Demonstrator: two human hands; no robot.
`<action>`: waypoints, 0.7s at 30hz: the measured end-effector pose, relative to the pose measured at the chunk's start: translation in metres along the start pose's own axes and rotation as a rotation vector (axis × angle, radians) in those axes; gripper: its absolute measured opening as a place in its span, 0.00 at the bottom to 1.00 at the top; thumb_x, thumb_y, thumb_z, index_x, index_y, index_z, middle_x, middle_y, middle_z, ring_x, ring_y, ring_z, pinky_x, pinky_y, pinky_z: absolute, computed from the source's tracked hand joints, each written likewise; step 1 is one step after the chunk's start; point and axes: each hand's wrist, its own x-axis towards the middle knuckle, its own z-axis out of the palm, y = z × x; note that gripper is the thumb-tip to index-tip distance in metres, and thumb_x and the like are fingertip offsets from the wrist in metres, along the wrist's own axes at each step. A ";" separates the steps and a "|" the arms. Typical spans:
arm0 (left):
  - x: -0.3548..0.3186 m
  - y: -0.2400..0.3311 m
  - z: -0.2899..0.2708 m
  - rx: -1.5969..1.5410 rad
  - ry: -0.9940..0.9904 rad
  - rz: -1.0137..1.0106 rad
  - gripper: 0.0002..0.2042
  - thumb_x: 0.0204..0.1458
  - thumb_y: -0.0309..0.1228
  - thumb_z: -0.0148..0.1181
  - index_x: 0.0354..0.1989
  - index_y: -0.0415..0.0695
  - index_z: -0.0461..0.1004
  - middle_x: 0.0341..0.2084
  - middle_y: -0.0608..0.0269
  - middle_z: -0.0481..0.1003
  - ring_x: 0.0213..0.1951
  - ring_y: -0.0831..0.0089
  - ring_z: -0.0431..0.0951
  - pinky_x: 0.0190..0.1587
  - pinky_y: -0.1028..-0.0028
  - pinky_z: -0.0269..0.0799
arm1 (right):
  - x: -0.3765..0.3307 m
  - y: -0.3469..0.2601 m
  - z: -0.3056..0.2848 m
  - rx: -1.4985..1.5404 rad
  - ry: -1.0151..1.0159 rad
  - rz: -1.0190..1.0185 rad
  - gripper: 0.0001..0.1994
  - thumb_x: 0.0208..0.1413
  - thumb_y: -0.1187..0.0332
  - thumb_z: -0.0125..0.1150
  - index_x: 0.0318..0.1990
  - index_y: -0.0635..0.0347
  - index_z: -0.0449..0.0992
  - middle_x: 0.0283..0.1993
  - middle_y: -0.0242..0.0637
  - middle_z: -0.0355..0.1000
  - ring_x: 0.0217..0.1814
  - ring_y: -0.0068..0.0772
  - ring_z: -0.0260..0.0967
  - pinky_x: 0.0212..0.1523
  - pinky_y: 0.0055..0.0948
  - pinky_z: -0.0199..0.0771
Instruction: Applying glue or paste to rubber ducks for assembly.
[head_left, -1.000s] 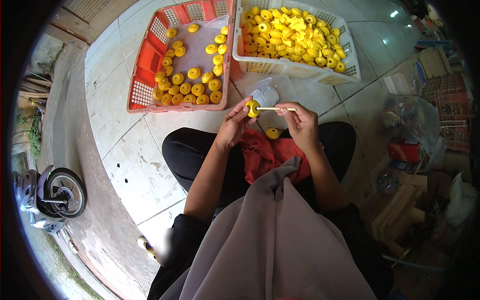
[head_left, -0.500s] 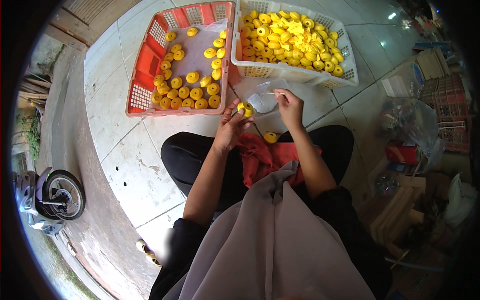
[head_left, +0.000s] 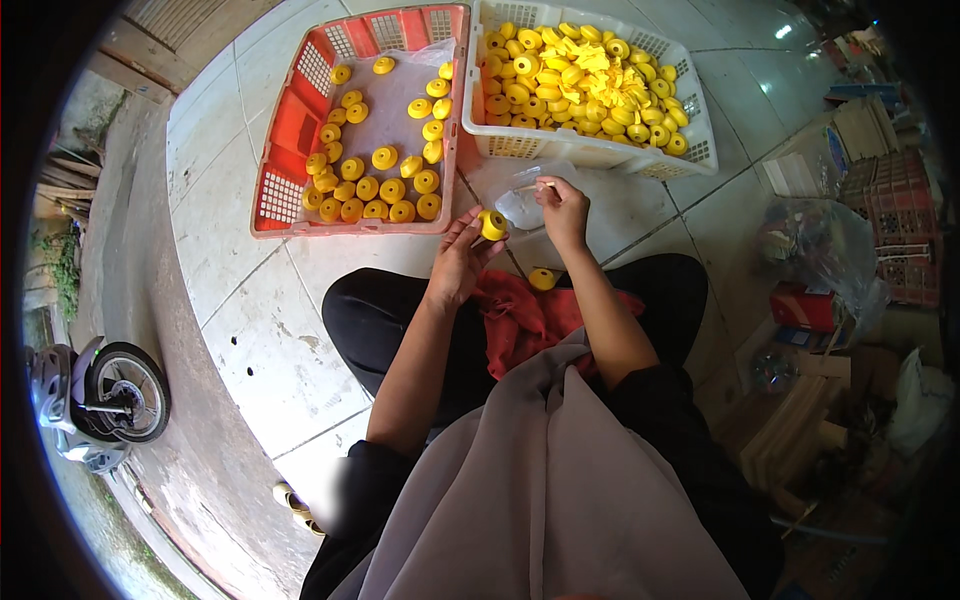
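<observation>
My left hand (head_left: 458,260) is closed around a round yellow piece with a dark central hole (head_left: 493,225), the hole facing up and toward me. To its right, my right hand (head_left: 566,212) pinches a thin pale stick (head_left: 537,187) whose end points left. Just beneath that stick lies a clear plastic bag (head_left: 520,207) with something whitish in it; whether the tip touches the bag I cannot tell. Another yellow piece (head_left: 542,279) rests between my knees, beside a red cloth (head_left: 525,315) on my lap.
A red crate (head_left: 350,228) at the far left holds several yellow pieces spread on a sheet. Next to it, a white crate (head_left: 590,148) is heaped with more. Clutter with a red box (head_left: 803,306) lines the right. A motorbike wheel (head_left: 128,392) stands at far left.
My right hand has moved left with the stick, closer to the yellow piece and over the bag. The yellow piece in my left hand has tilted and dropped slightly.
</observation>
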 end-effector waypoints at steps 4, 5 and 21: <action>0.000 0.002 0.000 -0.055 -0.020 -0.022 0.15 0.58 0.29 0.47 0.52 0.42 0.63 0.44 0.59 0.70 0.45 0.63 0.74 0.47 0.71 0.70 | -0.003 -0.008 -0.016 0.274 0.035 0.149 0.05 0.54 0.74 0.53 0.34 0.66 0.74 0.28 0.38 0.74 0.29 0.26 0.74 0.31 0.24 0.74; -0.001 0.002 0.000 -0.055 -0.018 -0.021 0.15 0.58 0.29 0.47 0.52 0.42 0.63 0.44 0.59 0.70 0.45 0.63 0.74 0.47 0.71 0.70 | -0.005 -0.014 -0.024 0.409 0.035 0.219 0.05 0.55 0.74 0.53 0.36 0.67 0.73 0.31 0.40 0.74 0.31 0.28 0.74 0.33 0.25 0.75; -0.042 0.003 0.062 -0.002 -0.196 0.057 0.20 0.56 0.29 0.48 0.58 0.45 0.59 0.51 0.55 0.66 0.53 0.61 0.67 0.56 0.69 0.64 | -0.037 -0.138 -0.153 0.746 -0.112 0.126 0.05 0.55 0.78 0.52 0.39 0.64 0.67 0.40 0.48 0.72 0.39 0.33 0.73 0.41 0.29 0.76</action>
